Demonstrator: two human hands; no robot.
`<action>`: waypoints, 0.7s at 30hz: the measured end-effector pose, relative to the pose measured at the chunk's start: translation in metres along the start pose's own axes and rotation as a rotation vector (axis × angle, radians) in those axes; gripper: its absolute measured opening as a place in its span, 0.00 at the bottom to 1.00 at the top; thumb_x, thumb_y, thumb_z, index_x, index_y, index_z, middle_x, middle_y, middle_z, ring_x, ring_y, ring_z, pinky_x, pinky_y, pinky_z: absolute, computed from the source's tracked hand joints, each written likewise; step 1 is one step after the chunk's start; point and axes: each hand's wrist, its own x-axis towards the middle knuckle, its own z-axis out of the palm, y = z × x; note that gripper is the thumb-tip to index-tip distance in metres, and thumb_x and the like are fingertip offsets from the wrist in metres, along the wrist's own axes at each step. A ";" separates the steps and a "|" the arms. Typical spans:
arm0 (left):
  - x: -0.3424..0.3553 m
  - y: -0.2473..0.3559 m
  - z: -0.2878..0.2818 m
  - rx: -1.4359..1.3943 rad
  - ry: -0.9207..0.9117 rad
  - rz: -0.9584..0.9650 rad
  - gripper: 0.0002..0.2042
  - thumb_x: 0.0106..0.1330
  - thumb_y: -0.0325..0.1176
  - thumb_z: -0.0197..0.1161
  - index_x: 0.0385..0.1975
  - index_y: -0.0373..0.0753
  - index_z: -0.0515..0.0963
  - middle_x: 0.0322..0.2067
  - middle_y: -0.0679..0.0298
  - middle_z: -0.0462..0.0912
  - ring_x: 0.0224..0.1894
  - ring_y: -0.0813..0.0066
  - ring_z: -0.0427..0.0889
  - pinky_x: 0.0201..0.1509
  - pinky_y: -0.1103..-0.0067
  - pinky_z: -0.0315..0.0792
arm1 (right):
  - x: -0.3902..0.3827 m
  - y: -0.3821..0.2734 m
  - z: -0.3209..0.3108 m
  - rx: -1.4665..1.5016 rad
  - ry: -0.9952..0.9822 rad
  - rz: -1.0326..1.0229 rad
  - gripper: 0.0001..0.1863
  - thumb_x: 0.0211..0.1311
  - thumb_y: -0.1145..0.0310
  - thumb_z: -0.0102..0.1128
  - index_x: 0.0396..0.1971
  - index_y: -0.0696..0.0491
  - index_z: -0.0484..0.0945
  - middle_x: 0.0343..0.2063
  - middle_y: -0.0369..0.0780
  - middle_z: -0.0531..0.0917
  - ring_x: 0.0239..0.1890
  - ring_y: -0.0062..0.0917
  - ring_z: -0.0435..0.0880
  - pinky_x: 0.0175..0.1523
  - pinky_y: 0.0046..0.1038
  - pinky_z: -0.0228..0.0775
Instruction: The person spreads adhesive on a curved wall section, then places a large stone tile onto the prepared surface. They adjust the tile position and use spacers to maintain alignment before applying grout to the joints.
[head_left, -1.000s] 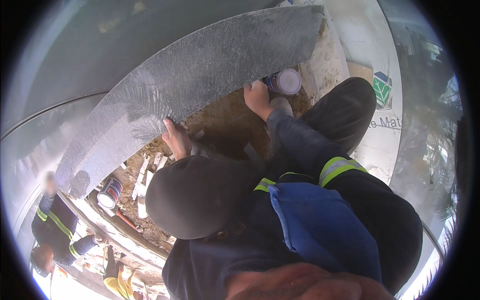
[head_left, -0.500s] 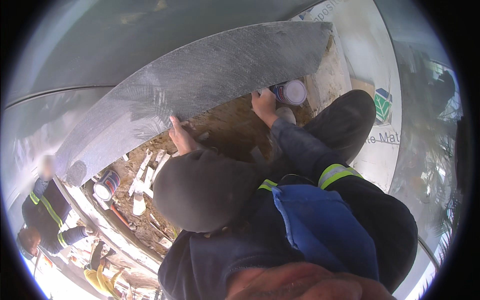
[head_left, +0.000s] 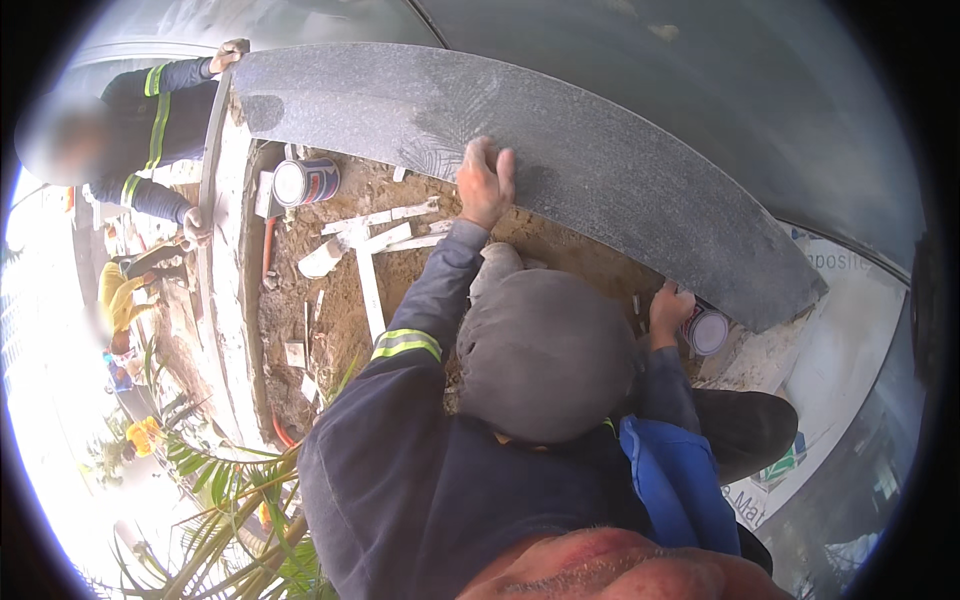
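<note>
At the gray stone slab (head_left: 610, 170), your left hand (head_left: 484, 188) is open; I can't tell if your right hand (head_left: 668, 314) grips its edge. Guide both ends evenly.

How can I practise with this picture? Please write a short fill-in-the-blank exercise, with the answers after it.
1. The right hand is ____ from the slab's middle than the left hand.
2. The colour of the slab is ____.
3. In the picture, the co-worker's hand is at the slab's ____ end.
4. There are ____ printed cans visible near the slab.

Missing words: farther; gray; left; two.
</note>
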 end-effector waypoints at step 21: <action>-0.001 -0.030 0.010 0.010 0.026 0.241 0.20 0.77 0.42 0.54 0.55 0.30 0.72 0.26 0.59 0.79 0.25 0.67 0.80 0.32 0.73 0.73 | 0.005 0.014 0.008 0.038 -0.064 0.132 0.26 0.71 0.58 0.59 0.40 0.73 0.82 0.41 0.63 0.85 0.49 0.55 0.84 0.54 0.45 0.71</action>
